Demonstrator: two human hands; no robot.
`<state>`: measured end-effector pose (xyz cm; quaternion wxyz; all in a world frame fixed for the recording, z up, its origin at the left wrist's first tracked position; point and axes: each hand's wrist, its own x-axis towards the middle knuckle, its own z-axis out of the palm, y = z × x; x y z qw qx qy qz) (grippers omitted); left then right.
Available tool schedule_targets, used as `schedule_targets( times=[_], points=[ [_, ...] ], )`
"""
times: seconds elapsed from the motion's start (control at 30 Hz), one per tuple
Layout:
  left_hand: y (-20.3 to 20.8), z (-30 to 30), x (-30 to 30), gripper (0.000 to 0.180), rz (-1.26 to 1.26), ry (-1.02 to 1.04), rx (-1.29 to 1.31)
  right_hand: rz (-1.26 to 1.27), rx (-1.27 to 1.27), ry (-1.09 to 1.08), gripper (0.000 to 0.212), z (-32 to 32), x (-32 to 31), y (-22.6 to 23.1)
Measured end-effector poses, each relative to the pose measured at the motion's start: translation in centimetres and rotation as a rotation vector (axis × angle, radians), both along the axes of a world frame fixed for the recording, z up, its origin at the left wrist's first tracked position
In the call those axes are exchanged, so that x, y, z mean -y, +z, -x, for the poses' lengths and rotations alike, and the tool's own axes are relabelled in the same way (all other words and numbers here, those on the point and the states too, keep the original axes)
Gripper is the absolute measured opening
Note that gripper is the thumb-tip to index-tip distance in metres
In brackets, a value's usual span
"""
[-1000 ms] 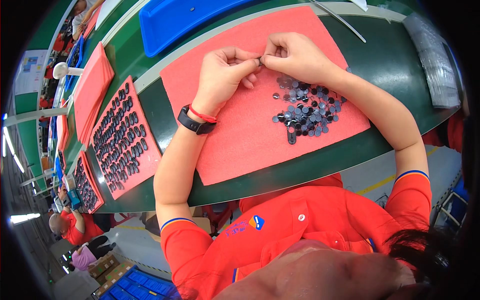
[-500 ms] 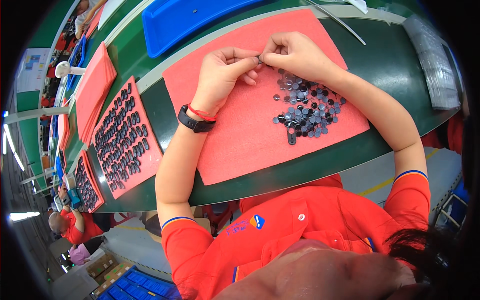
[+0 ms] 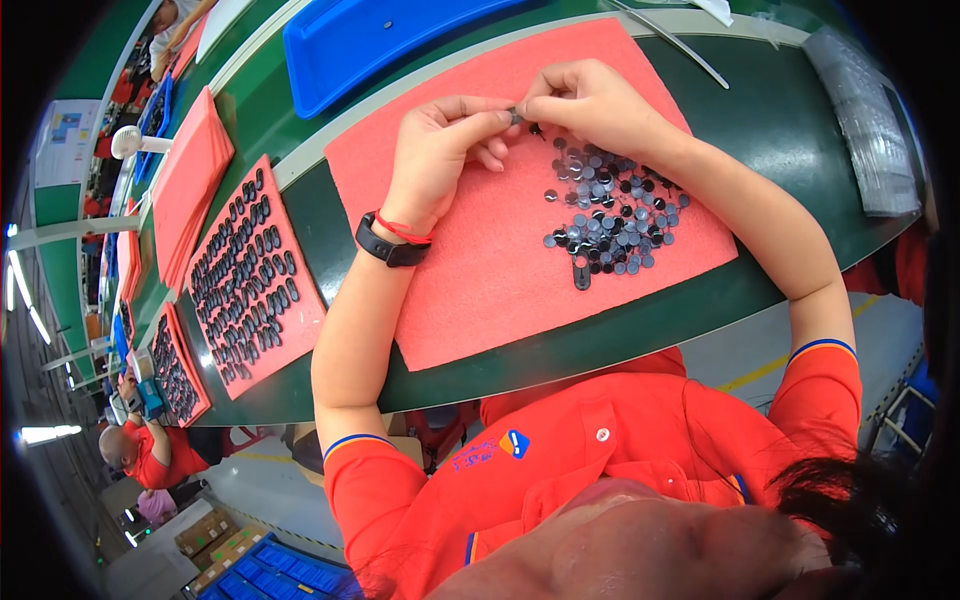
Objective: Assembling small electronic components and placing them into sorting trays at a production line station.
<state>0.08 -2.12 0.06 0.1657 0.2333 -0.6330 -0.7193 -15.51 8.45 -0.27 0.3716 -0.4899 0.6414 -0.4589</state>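
Observation:
Thumb and fingers of my left hand [image 3: 445, 140] pinch a small dark grey disc [image 3: 516, 117] above the far part of a pink foam sheet [image 3: 470, 270]. My right hand [image 3: 590, 105] meets it from the other side, its thumb and forefinger pressed together at the disc's edge. Just under the right fingertips shows a black round piece [image 3: 536, 129]; whether it is held or lies on the foam I cannot tell. Near my right wrist spreads a loose pile of grey and black discs [image 3: 610, 215]. A black oblong part with a slot [image 3: 582, 275] lies at its near edge.
A blue tray [image 3: 350, 50] stands beyond the foam. To the left, another pink sheet [image 3: 300, 335] carries rows of black oblong parts [image 3: 245, 270], near stacked pink sheets [image 3: 190, 190]. Clear plastic trays [image 3: 870, 125] and a metal strip [image 3: 680, 45] lie right. Other people work at far left.
My right fingertips have shifted slightly, and more of the grey disc shows between the hands. The black piece under my right fingers has come into sight.

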Motion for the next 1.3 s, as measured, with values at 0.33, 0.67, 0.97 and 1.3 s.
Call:
schedule_targets(
  times=[0.33,0.67,0.97,1.3],
  points=[
    [0.3,0.0,0.3,0.023,-0.118,-0.027,-0.016,-0.008,0.035,-0.047,0.023,-0.2,0.0,0.0],
    [0.2,0.1,0.4,0.023,-0.139,-0.025,-0.044,0.014,0.03,-0.029,0.029,-0.3,-0.1,0.2],
    [0.0,0.0,0.4,0.021,-0.177,-0.013,-0.058,0.132,-0.033,-0.09,0.029,-0.4,-0.1,-0.6],
    [-0.4,0.1,0.4,0.023,-0.124,-0.002,-0.049,0.061,-0.008,-0.103,0.034,-0.5,-0.1,-0.3]
  ],
)
